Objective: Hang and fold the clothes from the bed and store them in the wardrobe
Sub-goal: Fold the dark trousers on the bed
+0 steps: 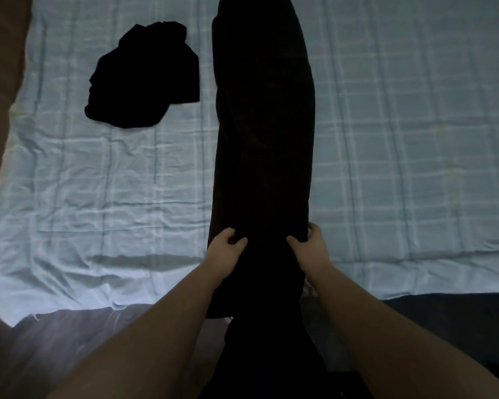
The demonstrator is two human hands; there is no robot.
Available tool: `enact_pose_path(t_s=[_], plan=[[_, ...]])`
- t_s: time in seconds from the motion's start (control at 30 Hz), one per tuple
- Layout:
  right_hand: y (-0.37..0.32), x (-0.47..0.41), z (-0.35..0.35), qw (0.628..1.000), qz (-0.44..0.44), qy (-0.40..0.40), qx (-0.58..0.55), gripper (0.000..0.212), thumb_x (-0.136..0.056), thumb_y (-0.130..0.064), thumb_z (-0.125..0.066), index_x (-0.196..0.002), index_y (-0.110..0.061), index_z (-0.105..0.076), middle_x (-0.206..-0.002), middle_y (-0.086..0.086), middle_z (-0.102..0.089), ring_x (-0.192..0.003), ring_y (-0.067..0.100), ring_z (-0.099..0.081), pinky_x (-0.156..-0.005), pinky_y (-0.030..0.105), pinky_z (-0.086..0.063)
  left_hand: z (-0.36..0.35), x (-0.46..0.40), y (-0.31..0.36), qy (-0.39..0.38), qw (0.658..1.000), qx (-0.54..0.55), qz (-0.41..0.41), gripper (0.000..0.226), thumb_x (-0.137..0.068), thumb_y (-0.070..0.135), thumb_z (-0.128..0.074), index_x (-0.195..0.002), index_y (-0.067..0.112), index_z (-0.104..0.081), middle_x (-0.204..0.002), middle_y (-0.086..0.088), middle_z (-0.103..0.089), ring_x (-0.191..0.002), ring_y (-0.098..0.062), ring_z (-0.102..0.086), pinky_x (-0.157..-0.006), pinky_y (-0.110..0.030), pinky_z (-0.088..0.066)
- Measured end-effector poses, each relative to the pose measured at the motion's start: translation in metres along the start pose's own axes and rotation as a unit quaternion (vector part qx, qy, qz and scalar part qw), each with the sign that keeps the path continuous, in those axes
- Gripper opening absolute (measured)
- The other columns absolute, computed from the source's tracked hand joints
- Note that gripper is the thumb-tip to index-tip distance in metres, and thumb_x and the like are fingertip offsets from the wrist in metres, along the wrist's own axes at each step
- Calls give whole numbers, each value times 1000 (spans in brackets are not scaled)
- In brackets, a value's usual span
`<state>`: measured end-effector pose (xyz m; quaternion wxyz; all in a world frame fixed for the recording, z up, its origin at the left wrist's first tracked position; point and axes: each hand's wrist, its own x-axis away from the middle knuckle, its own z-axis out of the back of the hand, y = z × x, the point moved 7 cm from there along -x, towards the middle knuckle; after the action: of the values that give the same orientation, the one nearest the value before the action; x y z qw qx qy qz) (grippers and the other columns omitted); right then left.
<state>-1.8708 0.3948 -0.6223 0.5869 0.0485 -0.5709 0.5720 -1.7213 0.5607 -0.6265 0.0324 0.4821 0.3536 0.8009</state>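
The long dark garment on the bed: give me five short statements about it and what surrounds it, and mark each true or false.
1. The long dark garment lies stretched lengthwise on the pale checked bed sheet. True.
2. Both hands grip its near end. True: the left hand holds the left edge and the right hand the right edge.
3. The crumpled black piece of clothing lies on top of the long garment. False: it lies apart, to its left on the sheet.
4. The long garment hangs on a hanger. False: no hanger is visible.
5. The sheet is plain white. False: it shows a check pattern.
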Motion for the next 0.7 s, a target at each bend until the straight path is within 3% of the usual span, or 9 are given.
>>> enact_pose_path(t_s=[0.07,0.17,0.23,0.33,0.47,0.57,0.63,0.7], plan=[[-7,3,4,1000,2,-21,16,39,-96,-16,-64,-134,-11,-54,-117,4,-63,-95,18,-60,-78,23,-47,3,9,5,-7,1000,24,-1,11,-97,32,-58,-104,24,-61,-100,-2,-69,-94,-22,-68,-88,-45,-56],[-9,13,10,997,-21,-34,-60,18,-97,-14,-61,-114,-20,-62,-116,12,-70,-98,24,-68,-89,39,-56,7,26,15,-38,997,60,-17,13,-99,31,-59,-109,22,-58,-102,-6,-71,-93,-23,-71,-88,-48,-58],[-16,27,12,991,-14,-47,-128,22,-99,-10,-56,-117,-21,-62,-116,8,-70,-102,24,-68,-91,40,-57,12,37,26,-57,993,91,-37,17,-99,26,-60,-114,18,-58,-107,-8,-71,-95,-21,-72,-90,-44,-58],[-34,48,12,988,36,-51,-141,31,-102,-10,-51,-132,-17,-58,-122,4,-67,-109,20,-66,-96,37,-55,25,57,49,-76,981,166,-70,19,-97,16,-62,-117,19,-61,-115,-3,-71,-104,-17,-70,-91,-35,-57],[-54,72,7,974,97,-46,-200,30,-103,-13,-52,-133,-14,-60,-123,1,-69,-111,14,-67,-95,31,-55,49,81,65,-63,963,247,-85,26,-95,12,-65,-119,21,-62,-114,0,-73,-103,-15,-71,-88,-33,-57],[-32,70,-16,987,59,-54,-143,30,-104,-22,-51,-133,-15,-58,-123,2,-68,-110,17,-66,-96,35,-54,55,79,25,-21,971,239,-15,18,-97,19,-63,-114,16,-60,-114,-8,-71,-100,-21,-71,-88,-39,-57],[5,60,-36,994,-36,-65,-75,39,-100,-34,-55,-131,-11,-59,-120,10,-68,-106,27,-67,-94,44,-55,50,73,-20,-30,976,201,84,28,-99,28,-59,-118,8,-55,-115,-15,-68,-101,-27,-70,-92,-47,-56],[38,56,-54,981,-136,-107,-87,40,-94,-34,-62,-122,-6,-63,-107,12,-70,-91,30,-69,-74,40,-61,40,70,-52,-78,972,160,152,35,-102,33,-53,-126,7,-55,-113,-11,-69,-101,-26,-68,-93,-46,-54]])
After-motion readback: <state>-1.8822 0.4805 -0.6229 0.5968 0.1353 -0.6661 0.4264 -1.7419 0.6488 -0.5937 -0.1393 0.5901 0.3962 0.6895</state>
